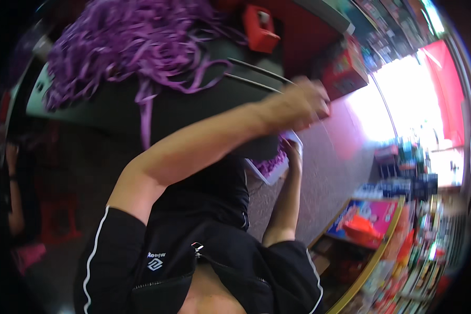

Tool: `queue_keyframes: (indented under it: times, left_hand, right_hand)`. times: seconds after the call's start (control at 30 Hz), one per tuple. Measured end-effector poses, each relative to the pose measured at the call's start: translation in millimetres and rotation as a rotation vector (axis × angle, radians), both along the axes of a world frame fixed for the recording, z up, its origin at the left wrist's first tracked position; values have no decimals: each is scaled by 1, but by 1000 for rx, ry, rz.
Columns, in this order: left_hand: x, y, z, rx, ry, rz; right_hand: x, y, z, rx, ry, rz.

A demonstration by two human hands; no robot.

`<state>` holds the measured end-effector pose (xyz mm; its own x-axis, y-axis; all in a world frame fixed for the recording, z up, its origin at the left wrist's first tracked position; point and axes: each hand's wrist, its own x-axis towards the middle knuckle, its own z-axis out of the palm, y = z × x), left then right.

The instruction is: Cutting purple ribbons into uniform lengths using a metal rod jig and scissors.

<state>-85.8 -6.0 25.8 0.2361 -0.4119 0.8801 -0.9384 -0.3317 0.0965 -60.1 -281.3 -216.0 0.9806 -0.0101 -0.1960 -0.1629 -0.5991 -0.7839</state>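
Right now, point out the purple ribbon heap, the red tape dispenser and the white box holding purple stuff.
Purple ribbon heap (125, 47), head view: middle of the pile.
Red tape dispenser (262, 40), head view: its red body.
White box (279, 174), head view: its near outer wall.

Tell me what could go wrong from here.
The strand trailing from the purple pile might snag the left forearm and drag more loose. The right hand is at the edge of the box; a bump might spill the purple ribbon inside. The left hand, close to the rods, might knock them.
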Motion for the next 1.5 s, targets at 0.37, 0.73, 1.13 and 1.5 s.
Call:
queue_keyframes:
  times: [0.37,0.73,1.13,1.5]
  left_hand:
    - [-123,-55,-78,1005,-193,-571]
    - [-109,-41,-138,910,222,-468]
    - [-199,128,-207,179,699,262]
    - [-216,158,-241,-36,1236,727]
  right_hand:
    - [-79,101,257,234,-717,129]
    - [-107,364,253,-223,-910,1638]
    - [-75,331,262,92,-922,1171]
    - [-75,348,281,158,-902,921]
